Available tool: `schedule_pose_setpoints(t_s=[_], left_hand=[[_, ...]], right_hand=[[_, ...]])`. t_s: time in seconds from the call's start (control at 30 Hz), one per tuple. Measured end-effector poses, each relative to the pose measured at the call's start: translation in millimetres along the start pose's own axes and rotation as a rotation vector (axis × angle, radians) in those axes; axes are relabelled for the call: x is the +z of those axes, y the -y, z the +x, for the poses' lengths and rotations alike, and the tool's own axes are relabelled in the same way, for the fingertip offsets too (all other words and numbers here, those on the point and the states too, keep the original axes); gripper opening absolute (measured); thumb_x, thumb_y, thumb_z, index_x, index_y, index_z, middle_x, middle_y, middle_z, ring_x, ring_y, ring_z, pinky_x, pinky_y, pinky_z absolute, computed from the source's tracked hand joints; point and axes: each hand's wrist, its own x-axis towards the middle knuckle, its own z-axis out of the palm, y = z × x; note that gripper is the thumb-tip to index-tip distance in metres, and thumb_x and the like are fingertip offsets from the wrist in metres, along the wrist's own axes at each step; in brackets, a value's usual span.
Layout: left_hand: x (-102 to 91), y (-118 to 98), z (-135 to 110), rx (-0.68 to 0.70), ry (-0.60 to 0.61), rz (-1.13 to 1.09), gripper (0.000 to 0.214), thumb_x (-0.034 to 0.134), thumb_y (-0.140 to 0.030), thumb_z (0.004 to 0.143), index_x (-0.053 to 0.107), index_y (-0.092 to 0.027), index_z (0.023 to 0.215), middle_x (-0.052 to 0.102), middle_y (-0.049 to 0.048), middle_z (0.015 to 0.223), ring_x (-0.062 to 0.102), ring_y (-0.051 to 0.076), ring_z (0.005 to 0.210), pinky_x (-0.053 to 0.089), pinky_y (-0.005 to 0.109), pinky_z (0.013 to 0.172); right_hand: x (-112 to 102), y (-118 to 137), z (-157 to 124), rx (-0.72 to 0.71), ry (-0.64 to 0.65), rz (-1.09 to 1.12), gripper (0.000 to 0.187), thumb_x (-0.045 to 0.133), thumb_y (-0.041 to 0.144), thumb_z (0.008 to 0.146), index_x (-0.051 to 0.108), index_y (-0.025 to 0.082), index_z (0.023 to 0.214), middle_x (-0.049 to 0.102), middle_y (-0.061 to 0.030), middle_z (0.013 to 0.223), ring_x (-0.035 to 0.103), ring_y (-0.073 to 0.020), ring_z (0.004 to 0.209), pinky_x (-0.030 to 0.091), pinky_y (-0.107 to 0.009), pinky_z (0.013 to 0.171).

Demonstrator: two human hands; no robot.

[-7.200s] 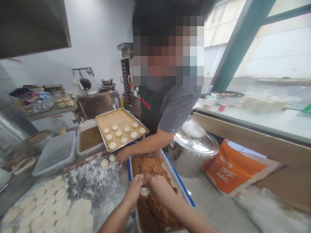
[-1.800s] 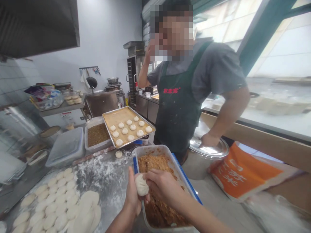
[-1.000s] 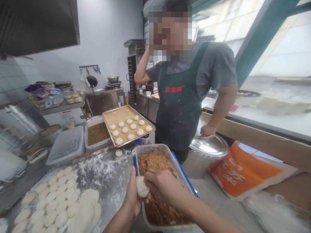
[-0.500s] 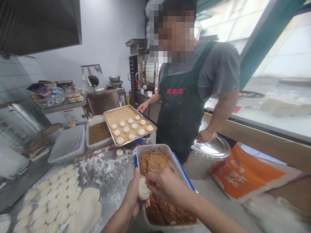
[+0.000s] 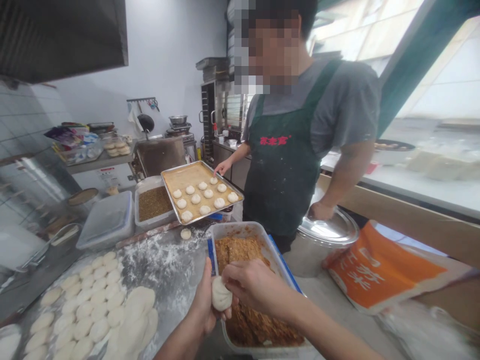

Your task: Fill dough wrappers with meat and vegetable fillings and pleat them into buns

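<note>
we've got our left hand (image 5: 204,306) cupping a dough ball (image 5: 221,295), right hand (image 5: 250,279) pinching its top | squeeze too hard over the brown filling (image 5: 240,255) and it could tear, imo

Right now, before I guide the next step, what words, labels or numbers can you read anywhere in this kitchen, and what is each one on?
Dark green apron: red characters, roughly "苏宝宫", slightly blurred.
Orange sack: large white characters, the last perhaps "米"; the rest too skewed to read.
Small white notice below the steel shelf: too small to read.
Colourful packets on that shelf: too small to read.
</note>
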Motion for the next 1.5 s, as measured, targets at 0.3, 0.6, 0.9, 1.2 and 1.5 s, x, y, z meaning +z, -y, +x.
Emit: schedule_pose_setpoints(t_s=[0.3, 0.6, 0.9, 1.2, 1.5], left_hand=[[-5.4, 0, 3, 0.016, -0.041, 0.035, 0.065, 0.029, -0.072, 0.066, 0.05, -0.012, 0.057, 0.05, 0.0031, 0.042, 0.046, 0.011, 0.03, 0.026, 0.018, 0.028], [-11.6, 1, 10, 0.07, -0.013, -0.06, 0.064, 0.028, -0.074, 0.065, 0.05, -0.013, 0.06, 0.051, 0.0021, 0.044, 0.044, 0.009, 0.029, 0.023, 0.017, 0.026], [-13.3, -7, 16, 0.071, -0.092, -0.054, 0.066, 0.028, -0.075, 0.064, 0.05, -0.013, 0.059, 0.051, 0.003, 0.042, 0.043, 0.009, 0.029, 0.023, 0.018, 0.027], [-22.2, -16, 28, 0.127, -0.051, -0.111, 0.063, 0.029, -0.073, 0.066, 0.05, -0.014, 0.058, 0.049, -0.0001, 0.042, 0.039, 0.007, 0.028, 0.019, 0.017, 0.028], [-26.0, -24, 37, 0.105, -0.123, -0.143, 0.063, 0.03, -0.073, 0.065, 0.049, -0.014, 0.057, 0.047, -0.0006, 0.041, 0.046, 0.01, 0.032, 0.023, 0.019, 0.029]], right_hand=[[0, 0, 7, 0.004, 0.022, 0.003, 0.013, 0.043, 0.018, 0.082, 0.054, 0.018, 0.076, 0.059, 0.0002, 0.072, 0.053, -0.0095, 0.065, 0.029, -0.019, 0.056], [0, -2, 14, 0.028, 0.05, -0.037, 0.011, 0.044, 0.019, 0.081, 0.054, 0.018, 0.075, 0.06, 0.0, 0.072, 0.054, -0.0102, 0.065, 0.029, -0.02, 0.056], [3, -4, 25, 0.046, 0.062, -0.066, 0.018, 0.038, 0.018, 0.084, 0.052, 0.016, 0.072, 0.06, -0.002, 0.07, 0.054, -0.0102, 0.062, 0.032, -0.02, 0.055], [12, -19, 44, 0.065, 0.057, 0.027, 0.009, 0.046, 0.015, 0.077, 0.055, 0.017, 0.075, 0.06, -0.0015, 0.073, 0.054, -0.012, 0.066, 0.032, -0.02, 0.059], [17, -22, 58, 0.047, 0.074, -0.025, 0.013, 0.042, 0.015, 0.078, 0.053, 0.017, 0.072, 0.059, -0.0011, 0.07, 0.053, -0.0117, 0.063, 0.031, -0.021, 0.057]])
